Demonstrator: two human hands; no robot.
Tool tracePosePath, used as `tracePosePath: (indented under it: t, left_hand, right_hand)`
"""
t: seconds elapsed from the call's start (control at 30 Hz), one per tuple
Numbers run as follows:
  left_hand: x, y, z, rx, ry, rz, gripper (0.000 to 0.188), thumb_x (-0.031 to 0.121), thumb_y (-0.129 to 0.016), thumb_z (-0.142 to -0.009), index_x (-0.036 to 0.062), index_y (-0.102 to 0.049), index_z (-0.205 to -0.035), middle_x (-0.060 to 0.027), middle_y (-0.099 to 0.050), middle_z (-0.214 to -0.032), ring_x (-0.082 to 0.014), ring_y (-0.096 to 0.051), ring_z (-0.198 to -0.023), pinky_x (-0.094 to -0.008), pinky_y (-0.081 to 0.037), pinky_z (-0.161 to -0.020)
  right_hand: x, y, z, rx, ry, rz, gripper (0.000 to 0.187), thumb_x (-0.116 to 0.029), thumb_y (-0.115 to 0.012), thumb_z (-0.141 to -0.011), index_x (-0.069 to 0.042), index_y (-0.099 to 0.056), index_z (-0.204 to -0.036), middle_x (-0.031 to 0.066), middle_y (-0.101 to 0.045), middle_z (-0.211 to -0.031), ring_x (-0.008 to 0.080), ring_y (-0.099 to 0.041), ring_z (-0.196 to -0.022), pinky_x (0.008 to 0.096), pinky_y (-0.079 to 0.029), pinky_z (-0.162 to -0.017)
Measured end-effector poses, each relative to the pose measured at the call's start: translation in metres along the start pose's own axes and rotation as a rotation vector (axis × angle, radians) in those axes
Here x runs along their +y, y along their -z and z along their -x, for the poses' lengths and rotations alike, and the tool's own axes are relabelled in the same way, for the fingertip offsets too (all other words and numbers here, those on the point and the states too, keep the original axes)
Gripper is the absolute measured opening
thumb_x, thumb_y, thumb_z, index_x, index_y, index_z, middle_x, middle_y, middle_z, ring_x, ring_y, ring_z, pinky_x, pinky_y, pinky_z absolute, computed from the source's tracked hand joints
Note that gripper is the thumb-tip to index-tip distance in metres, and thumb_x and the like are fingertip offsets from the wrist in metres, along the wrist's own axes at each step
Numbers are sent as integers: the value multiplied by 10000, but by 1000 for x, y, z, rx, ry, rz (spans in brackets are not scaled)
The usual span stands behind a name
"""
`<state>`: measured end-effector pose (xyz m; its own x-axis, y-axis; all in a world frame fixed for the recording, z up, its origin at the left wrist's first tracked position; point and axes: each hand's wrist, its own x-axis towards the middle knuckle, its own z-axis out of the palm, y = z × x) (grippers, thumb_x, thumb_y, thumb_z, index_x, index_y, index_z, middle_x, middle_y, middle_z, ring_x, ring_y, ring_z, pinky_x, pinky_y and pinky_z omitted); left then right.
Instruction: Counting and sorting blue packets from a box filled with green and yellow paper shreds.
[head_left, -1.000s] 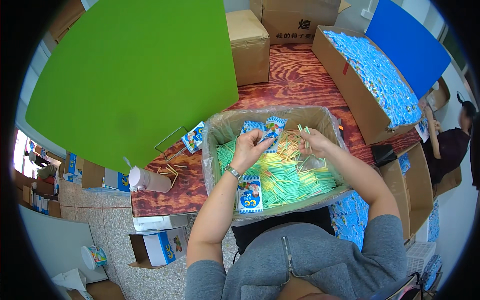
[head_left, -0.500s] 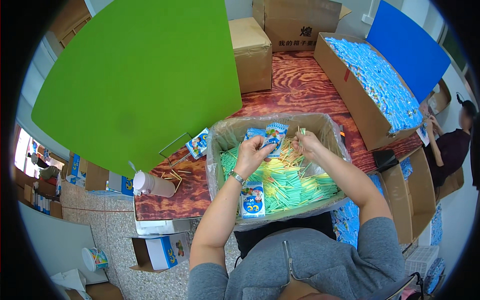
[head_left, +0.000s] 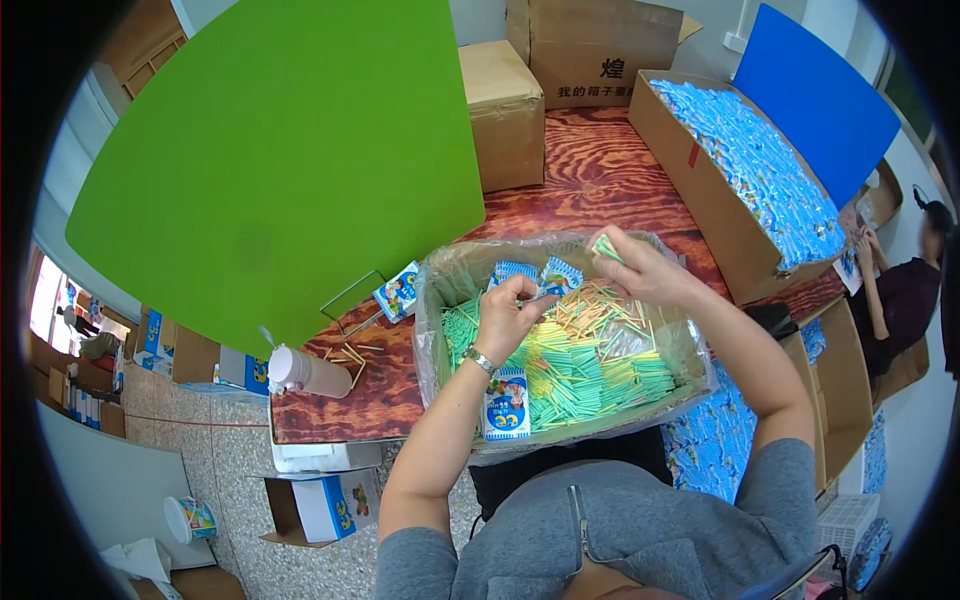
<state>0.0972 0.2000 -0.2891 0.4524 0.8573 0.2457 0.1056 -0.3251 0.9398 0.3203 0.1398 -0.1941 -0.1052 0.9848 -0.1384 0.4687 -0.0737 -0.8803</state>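
Note:
A lined cardboard box (head_left: 428,345) in front of me holds a heap of thin green, yellow and orange sticks (head_left: 570,375). Over its far half, my left hand (head_left: 505,322) pinches the lower edge of a small blue-and-white packet (head_left: 562,277), which tilts to the right. Another such packet lies behind those fingers, partly hidden by them. To the right, my right hand (head_left: 640,270) is raised near the far rim, closed around a small bundle of pale green and yellow sticks (head_left: 605,248). A third packet (head_left: 506,404) stands against the box's near wall, below my left wrist.
On the red wood-grain table are a pink bottle (head_left: 310,372), a wire stand with a packet (head_left: 398,291), and a green panel (head_left: 290,170). A long carton (head_left: 690,165) full of blue packets stands far right. A person (head_left: 900,270) sits beyond it.
My right hand has risen and turned, bringing the stick bundle toward the far rim. The packet at my left hand has dropped slightly and tilted to the right.

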Motion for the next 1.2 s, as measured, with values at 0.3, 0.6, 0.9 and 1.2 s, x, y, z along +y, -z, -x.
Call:
tracePosePath:
  t: [0.3, 0.6, 0.9, 1.2]
  left_hand:
    - [-1, -6, -1, 230, -318, -343, 213, 97, -781, -732, 27, -584, -775, -98, -617, -696, -228, -622, -603, -323, -483, -543]
    - [-1, -3, -1, 272, -450, -449, 208, 77, -775, -729, 24, -589, -804, -100, -596, -713, -239, -607, -620, -330, -485, -547]
    - [-4, -1, -1, 204, -505, -415, 186, 61, -765, -724, 28, -614, -827, -87, -606, -739, -235, -606, -644, -330, -482, -555]
    - [0, -1, -1, 151, -552, -397, 184, 42, -751, -722, 29, -622, -852, -97, -618, -764, -261, -617, -675, -347, -486, -574]
  right_hand:
    - [-23, -10, -7, -64, 323, 601, 457, -256, -553, -944, -33, -337, -1280, 309, -613, -942, 481, -583, -924, 535, -436, -744]
    - [-28, -16, -7, -84, 249, 686, 523, -282, -579, -926, -24, -325, -1304, 304, -617, -832, 486, -597, -848, 531, -447, -707]
    - [-57, -1, -4, -333, 5, 625, 622, -286, -588, -922, 2, -301, -1394, 257, -639, -871, 400, -634, -832, 462, -491, -742]
    - [-58, 4, -19, -479, 75, 954, 767, -360, -596, -912, 48, -215, -1437, 240, -643, -840, 303, -663, -727, 425, -524, -678]
